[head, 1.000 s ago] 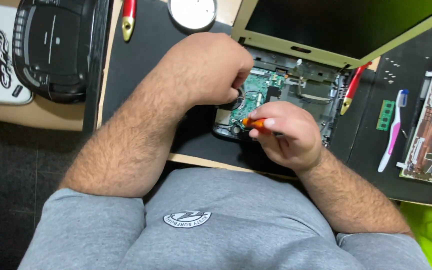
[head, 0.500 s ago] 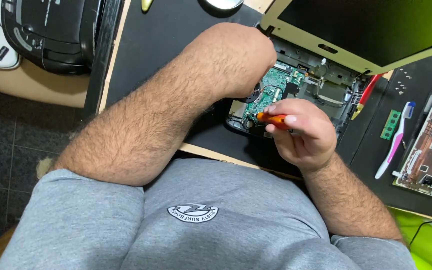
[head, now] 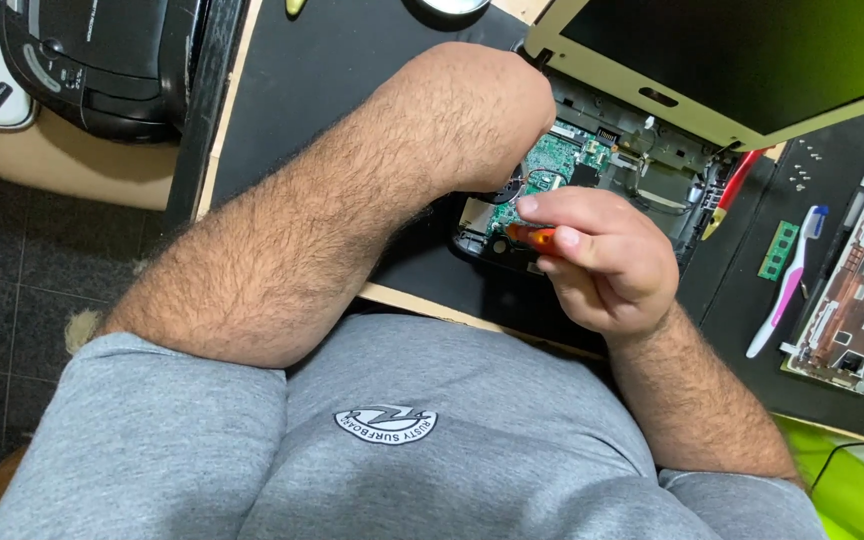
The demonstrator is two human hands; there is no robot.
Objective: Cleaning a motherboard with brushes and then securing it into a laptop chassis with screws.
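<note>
An opened laptop with its green circuit board exposed lies on a black mat; its cream-framed screen is tilted up behind. My right hand is shut on an orange-handled screwdriver at the board's near left corner. My left hand rests curled on the laptop's left side, fingers hidden underneath, so what it touches cannot be seen.
A red-handled tool lies at the laptop's right edge. To the right sit a green memory stick, a pink and white toothbrush and a dismantled metal frame. A black device stands at the upper left.
The view has shifted down and left. My right hand with the screwdriver stayed at the board's near left corner, and my left hand kept its place on the laptop.
</note>
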